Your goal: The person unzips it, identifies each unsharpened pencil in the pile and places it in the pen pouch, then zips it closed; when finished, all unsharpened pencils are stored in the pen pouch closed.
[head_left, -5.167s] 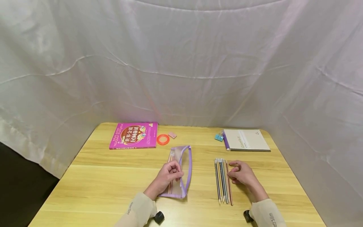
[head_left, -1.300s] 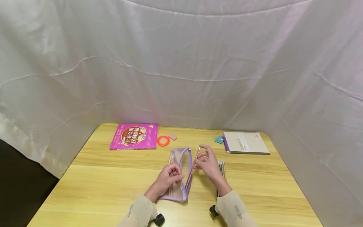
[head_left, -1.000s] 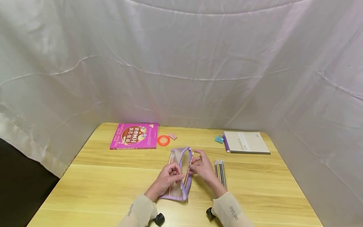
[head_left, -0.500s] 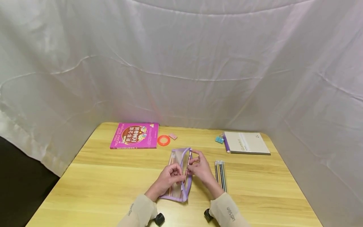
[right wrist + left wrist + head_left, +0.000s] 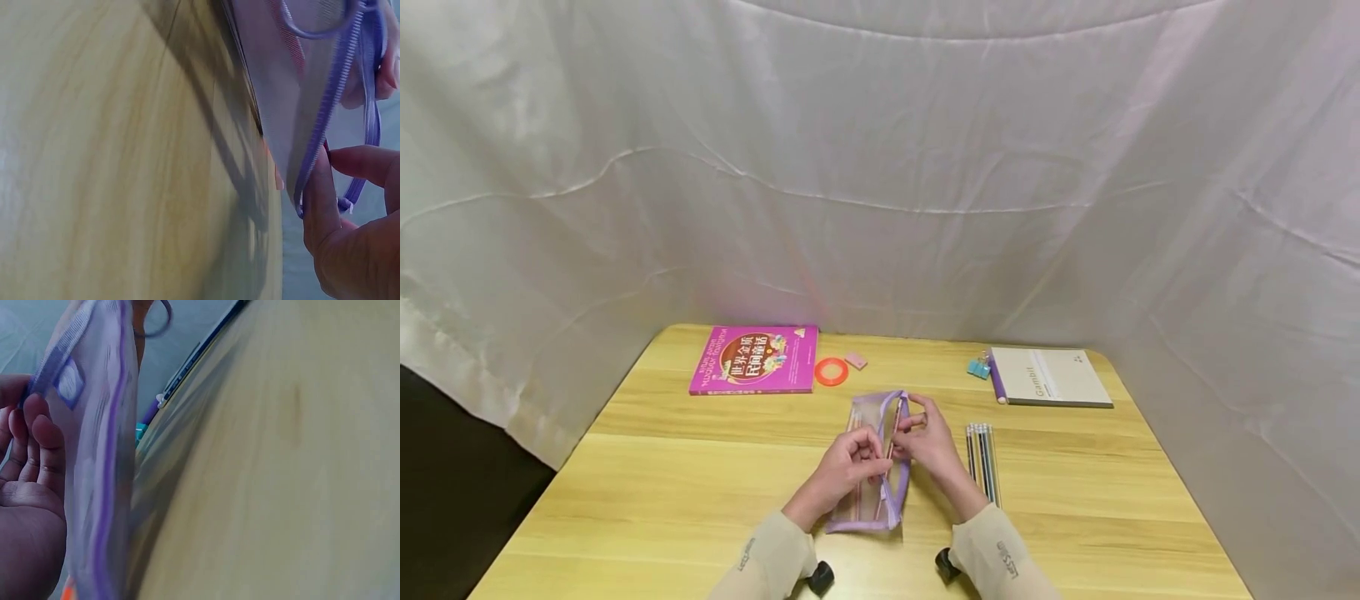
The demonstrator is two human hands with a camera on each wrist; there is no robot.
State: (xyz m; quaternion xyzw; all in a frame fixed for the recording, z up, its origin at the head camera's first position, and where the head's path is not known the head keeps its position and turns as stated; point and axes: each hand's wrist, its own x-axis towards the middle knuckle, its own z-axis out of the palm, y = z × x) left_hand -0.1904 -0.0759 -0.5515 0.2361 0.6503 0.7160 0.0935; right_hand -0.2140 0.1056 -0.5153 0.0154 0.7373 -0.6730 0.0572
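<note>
A see-through mesh pencil case (image 5: 868, 527) with purple zip edges lies unzipped in the middle of the table. My left hand (image 5: 842, 468) pinches one edge of its opening; the left wrist view shows thumb and fingertips on the purple zip band (image 5: 53, 359). In my right hand (image 5: 931, 447) is a reddish pencil (image 5: 894, 423), pinched near its upper end and lowered into the opening. Its lower part shows faintly through the mesh. In the right wrist view the fingers (image 5: 320, 206) are inside the zip's end. Other pencils (image 5: 856, 500) show through the case.
Right of the case lies a row of several pencils (image 5: 982, 454), partly behind my right forearm. At the back are a pink book (image 5: 756, 360), an orange ring (image 5: 831, 372), a pink eraser (image 5: 856, 360), blue binder clips (image 5: 978, 367), a purple marker (image 5: 997, 379) and a notebook (image 5: 1060, 377).
My right hand has brought the reddish pencil from the row leftward and lowered it into the case. The case has shifted slightly rightward. My left hand keeps its pinch on the edge.
</note>
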